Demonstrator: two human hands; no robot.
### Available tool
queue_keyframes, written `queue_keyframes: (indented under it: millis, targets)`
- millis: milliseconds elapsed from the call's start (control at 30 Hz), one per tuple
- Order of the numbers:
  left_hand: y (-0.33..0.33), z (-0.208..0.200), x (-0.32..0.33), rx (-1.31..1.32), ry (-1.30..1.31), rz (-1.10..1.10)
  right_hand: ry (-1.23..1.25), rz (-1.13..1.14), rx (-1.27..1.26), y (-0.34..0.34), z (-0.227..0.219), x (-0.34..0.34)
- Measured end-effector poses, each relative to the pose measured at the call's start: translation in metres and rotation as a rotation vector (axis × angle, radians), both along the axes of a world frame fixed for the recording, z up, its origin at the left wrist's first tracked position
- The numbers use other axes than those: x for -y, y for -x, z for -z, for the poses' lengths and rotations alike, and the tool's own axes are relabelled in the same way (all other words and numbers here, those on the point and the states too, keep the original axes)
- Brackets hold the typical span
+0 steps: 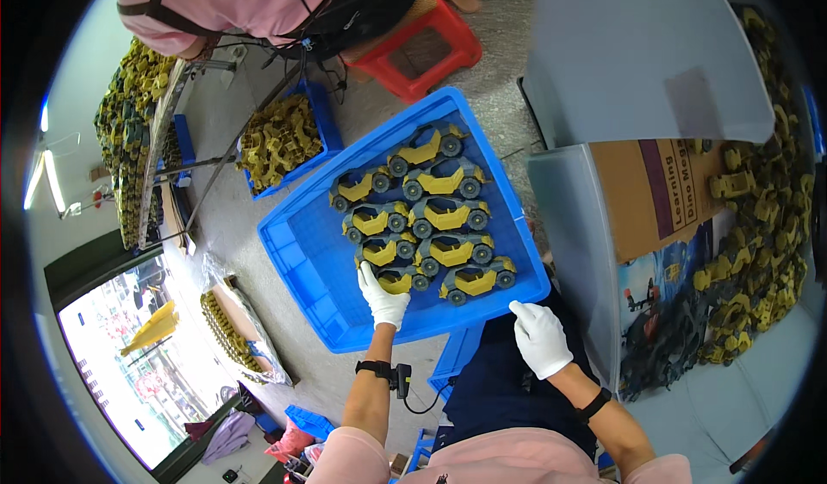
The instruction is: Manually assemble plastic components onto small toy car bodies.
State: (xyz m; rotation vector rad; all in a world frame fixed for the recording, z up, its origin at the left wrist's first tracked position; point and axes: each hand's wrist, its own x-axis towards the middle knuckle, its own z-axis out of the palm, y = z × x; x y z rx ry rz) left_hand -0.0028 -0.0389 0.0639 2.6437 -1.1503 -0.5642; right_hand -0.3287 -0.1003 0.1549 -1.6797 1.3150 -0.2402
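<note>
A blue plastic crate (pixel 297 264) sits in front of me with several yellow-and-grey toy cars in two rough columns. My left hand (pixel 383 301), in a white glove, reaches into its near part. The fingers and thumb close around the end of a toy car (pixel 394 282), which they partly cover; this car is lowest in the left column. Beside it lies another toy car (pixel 475 281), tilted slightly. My right hand (pixel 541 339), also gloved in white, hangs just off the crate's near right edge. Its fingers are curled together, and no object shows in them.
A smaller blue crate (pixel 326 122) holds yellow parts at the back left. Behind stands a red stool (pixel 422 49), with a person in pink next to it. On the right, a grey table bears a cardboard box (pixel 637 200) and a heap of toy cars (pixel 749 260).
</note>
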Motion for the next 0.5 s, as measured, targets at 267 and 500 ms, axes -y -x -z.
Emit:
queue_keyframes:
  millis: [267, 500]
  targets:
    - [0.019, -0.011, 0.014, 0.058, -0.139, 0.050, 0.041, 0.063, -0.089, 0.045, -0.010, -0.001]
    - [-0.006, -0.011, -0.016, 0.089, -0.053, -0.055, 0.005, 0.296, -0.112, 0.099, -0.005, -0.007]
